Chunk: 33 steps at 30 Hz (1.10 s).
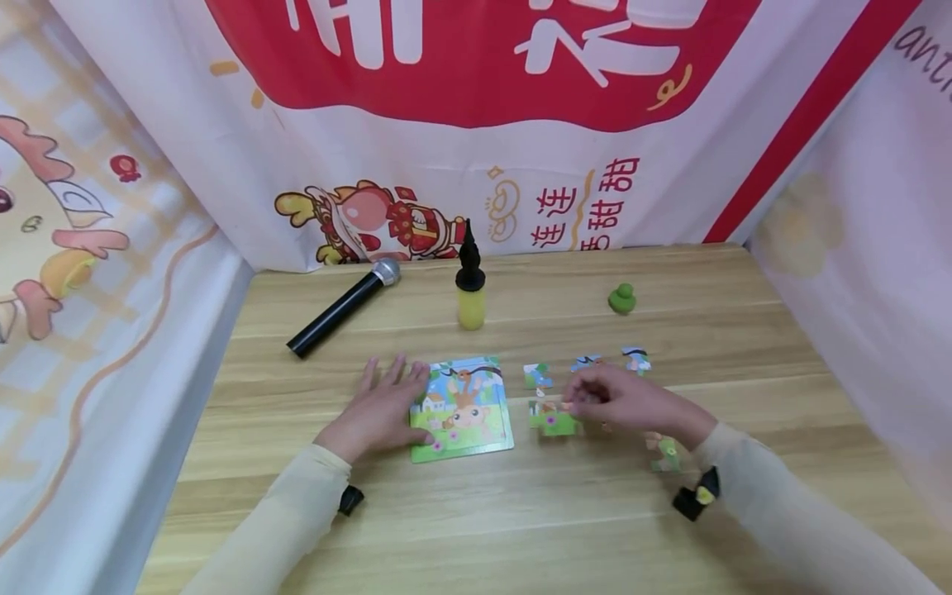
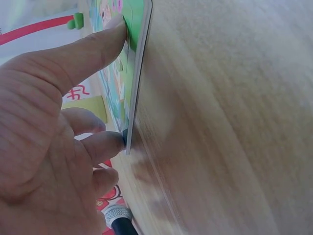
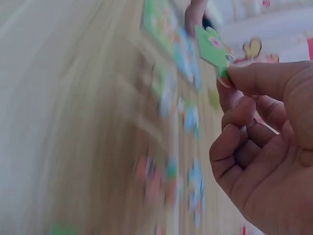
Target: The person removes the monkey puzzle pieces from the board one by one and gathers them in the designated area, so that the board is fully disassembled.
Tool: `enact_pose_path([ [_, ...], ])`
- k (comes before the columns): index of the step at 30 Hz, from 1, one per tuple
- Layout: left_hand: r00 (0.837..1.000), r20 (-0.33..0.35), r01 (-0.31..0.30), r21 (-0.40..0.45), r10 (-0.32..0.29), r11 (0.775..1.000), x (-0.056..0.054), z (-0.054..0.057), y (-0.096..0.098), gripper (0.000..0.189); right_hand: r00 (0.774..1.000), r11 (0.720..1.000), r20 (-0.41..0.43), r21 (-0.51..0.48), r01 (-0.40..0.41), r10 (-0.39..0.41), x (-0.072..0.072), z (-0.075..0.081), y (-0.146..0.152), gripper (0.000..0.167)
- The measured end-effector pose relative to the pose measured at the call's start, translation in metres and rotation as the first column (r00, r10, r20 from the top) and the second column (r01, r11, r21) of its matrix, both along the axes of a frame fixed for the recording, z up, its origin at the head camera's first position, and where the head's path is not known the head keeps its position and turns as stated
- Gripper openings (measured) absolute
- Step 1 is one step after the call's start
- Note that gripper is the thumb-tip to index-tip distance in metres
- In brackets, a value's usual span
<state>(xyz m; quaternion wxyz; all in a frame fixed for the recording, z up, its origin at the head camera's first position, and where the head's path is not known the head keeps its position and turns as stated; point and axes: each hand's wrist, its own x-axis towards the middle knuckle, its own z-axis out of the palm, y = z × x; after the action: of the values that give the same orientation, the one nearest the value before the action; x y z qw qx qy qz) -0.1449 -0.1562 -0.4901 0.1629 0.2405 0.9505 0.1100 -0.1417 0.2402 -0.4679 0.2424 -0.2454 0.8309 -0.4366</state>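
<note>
A square jigsaw board (image 1: 472, 438) with a cartoon animal picture lies flat on the table. At its left side rests my left hand (image 1: 379, 413), fingers spread; in the left wrist view the thumb touches the picture face and a fingertip meets the board's edge. My right hand (image 1: 632, 401) pinches a green jigsaw piece (image 3: 212, 49) with a pink flower between thumb and index finger, right of the board. Loose jigsaw pieces lie around that hand: a blue-green piece (image 1: 537, 376), a piece with a branch (image 1: 636, 359) and a green piece (image 1: 664, 453). The right hand partly hides others.
A black microphone (image 1: 342, 312) with a silver head lies at the back left. Behind the board stands a yellow bottle (image 1: 471, 307) with a pointed black top. A small green object (image 1: 623, 298) sits at the back right. Printed cloth (image 1: 416, 149) hangs around the wooden table.
</note>
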Motion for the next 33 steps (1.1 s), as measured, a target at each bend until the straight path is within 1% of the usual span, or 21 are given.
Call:
enact_pose_path([
  [3, 1.000, 0.006, -0.007, 0.000, 0.007, 1.000, 0.000, 0.001, -0.002, 0.114, 1.000, 1.000, 0.029, 0.030, 0.000, -0.001, 0.013, 0.000, 0.031, 0.008],
  [7, 1.000, 0.008, -0.007, -0.001, 0.007, 1.000, 0.000, 0.001, -0.003, 0.113, 0.995, 0.999, 0.103, 0.035, -0.003, 0.000, 0.030, -0.004, 0.056, 0.010],
  [10, 1.000, 0.010, -0.010, -0.003, 0.010, 1.000, 0.000, 0.000, -0.003, 0.113, 0.994, 0.999, 0.106, 0.049, -0.004, -0.001, 0.038, -0.012, 0.062, 0.009],
  [12, 1.000, 0.010, -0.011, -0.004, 0.011, 1.000, 0.001, 0.000, -0.003, 0.113, 0.996, 0.997, 0.084, 0.072, 0.002, -0.008, 0.041, -0.019, 0.064, 0.007],
  [16, 1.000, 0.008, -0.007, 0.004, 0.007, 1.000, 0.001, 0.000, -0.001, 0.112, 1.000, 0.991, 0.014, 0.134, 0.018, -0.020, 0.043, -0.023, 0.067, 0.007],
  [20, 1.000, 0.003, -0.004, 0.006, 0.004, 1.000, 0.002, -0.001, 0.001, 0.112, 1.000, 0.989, -0.023, 0.147, 0.018, -0.015, 0.043, -0.022, 0.070, 0.009],
  [24, 1.000, 0.001, 0.003, 0.003, -0.003, 1.000, 0.002, -0.002, 0.002, 0.113, 0.999, 0.986, -0.031, 0.169, 0.013, -0.008, 0.042, -0.022, 0.072, 0.008],
  [28, 1.000, 0.004, 0.016, 0.009, -0.016, 1.000, 0.001, 0.000, 0.003, 0.111, 0.998, 0.974, -0.042, 0.222, 0.050, -0.042, 0.041, -0.017, 0.071, 0.007],
  [31, 1.000, 0.004, 0.014, 0.009, -0.014, 1.000, 0.000, 0.002, 0.003, 0.110, 0.998, 0.975, -0.024, 0.216, 0.055, -0.051, 0.036, -0.014, 0.060, 0.012],
  [33, 1.000, -0.001, 0.014, 0.001, -0.014, 1.000, 0.000, 0.002, 0.003, 0.110, 1.000, 0.979, -0.025, 0.204, 0.023, -0.018, 0.031, -0.012, 0.047, 0.017],
])
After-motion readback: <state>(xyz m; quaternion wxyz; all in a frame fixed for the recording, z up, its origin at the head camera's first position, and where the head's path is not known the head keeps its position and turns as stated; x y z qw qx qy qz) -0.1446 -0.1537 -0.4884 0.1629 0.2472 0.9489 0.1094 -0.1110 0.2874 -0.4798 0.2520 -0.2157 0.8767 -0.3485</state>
